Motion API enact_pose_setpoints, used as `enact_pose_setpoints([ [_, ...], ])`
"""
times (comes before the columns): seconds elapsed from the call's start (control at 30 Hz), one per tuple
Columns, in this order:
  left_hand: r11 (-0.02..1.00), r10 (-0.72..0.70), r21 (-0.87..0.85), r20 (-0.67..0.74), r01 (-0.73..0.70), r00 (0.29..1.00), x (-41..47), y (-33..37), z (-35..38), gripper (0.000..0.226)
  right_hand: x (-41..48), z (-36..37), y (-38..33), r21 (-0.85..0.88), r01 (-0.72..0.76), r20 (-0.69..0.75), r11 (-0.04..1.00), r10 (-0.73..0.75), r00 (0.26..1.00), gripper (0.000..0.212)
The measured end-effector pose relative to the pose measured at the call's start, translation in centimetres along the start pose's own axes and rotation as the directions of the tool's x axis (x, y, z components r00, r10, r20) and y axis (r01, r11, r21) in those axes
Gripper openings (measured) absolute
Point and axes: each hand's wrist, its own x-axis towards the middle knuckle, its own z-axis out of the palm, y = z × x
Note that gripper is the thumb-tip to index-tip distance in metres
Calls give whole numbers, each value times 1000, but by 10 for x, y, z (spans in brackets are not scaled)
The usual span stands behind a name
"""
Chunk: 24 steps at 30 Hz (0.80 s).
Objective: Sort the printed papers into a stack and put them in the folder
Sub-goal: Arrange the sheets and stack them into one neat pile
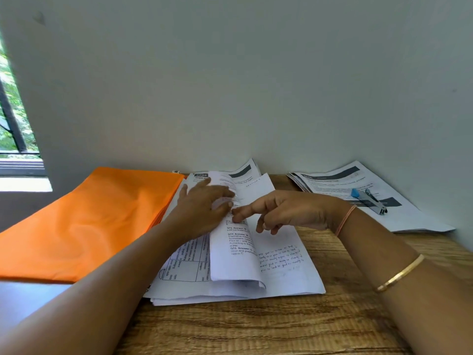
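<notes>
- main pile of printed papers (pixel 230 265) sits center of wooden desk (pixel 256 329), top sheet curled/half-folded.
- left hand (pixel 202 208) lies flat on it, fingers spread wide, prob pinning the curl.
- right hand (pixel 284 211): index out to the fold edge, other fingers loosely bent, gripping nothing; prob abt to flip the pg.
- orange folder (pixel 89 221) at 9 o'clock, touching pile, unloaded.
- 2nd stack (pixel 345 185) at 2 o'clock, stapler (pixel 371 201) on top as weight.
</notes>
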Motion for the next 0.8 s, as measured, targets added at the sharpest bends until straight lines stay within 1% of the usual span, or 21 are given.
enact_pose_setpoints([
  [0.03,999,11,40,66,-14,998,0,2,1,35,0,0,0,11,-4,6,1000,4,1000,45],
  [0.1,998,22,49,122,-29,992,0,5,1,35,-2,-3,2,57,3,-23,998,-1,1000,44],
  [0.13,999,27,43,126,-33,992,0,5,1,35,-2,-4,3,95,12,-81,995,-4,997,44],
  [0.17,998,29,42,127,-35,991,0,6,0,35,-3,-7,4,136,21,-173,990,3,985,42],
  [0.2,999,27,43,132,-33,991,0,6,-1,35,-3,-10,5,166,26,-293,986,24,956,40],
  [0.23,999,28,42,137,-34,990,0,6,-2,35,-3,-13,6,167,17,-422,986,56,905,38],
  [0.27,999,28,39,142,-34,989,-1,6,-2,35,-3,-16,7,127,-15,-543,992,83,835,36],
  [0.3,999,29,33,144,-34,989,-1,6,-1,35,-3,-20,9,53,-80,-633,995,95,768,34],
  [0.33,999,34,26,141,-38,989,-1,6,-1,35,-3,-23,11,-17,-157,-679,987,104,727,32],
  [0.37,999,37,22,138,-41,990,-1,5,0,35,-3,-24,12,-61,-223,-690,973,120,714,31],
  [0.43,999,39,24,138,-43,990,-1,5,0,35,-4,-25,15,-67,-286,-664,956,171,728,30],
  [0.6,999,37,26,140,-41,989,0,6,0,36,1,-23,15,-1,-301,-614,954,237,753,26],
  [0.7,999,39,21,133,-42,990,-1,6,0,35,2,-23,16,36,-305,-610,952,262,748,26],
  [0.8,999,43,14,123,-45,991,-1,5,0,35,1,-24,16,58,-294,-620,954,265,739,31],
])
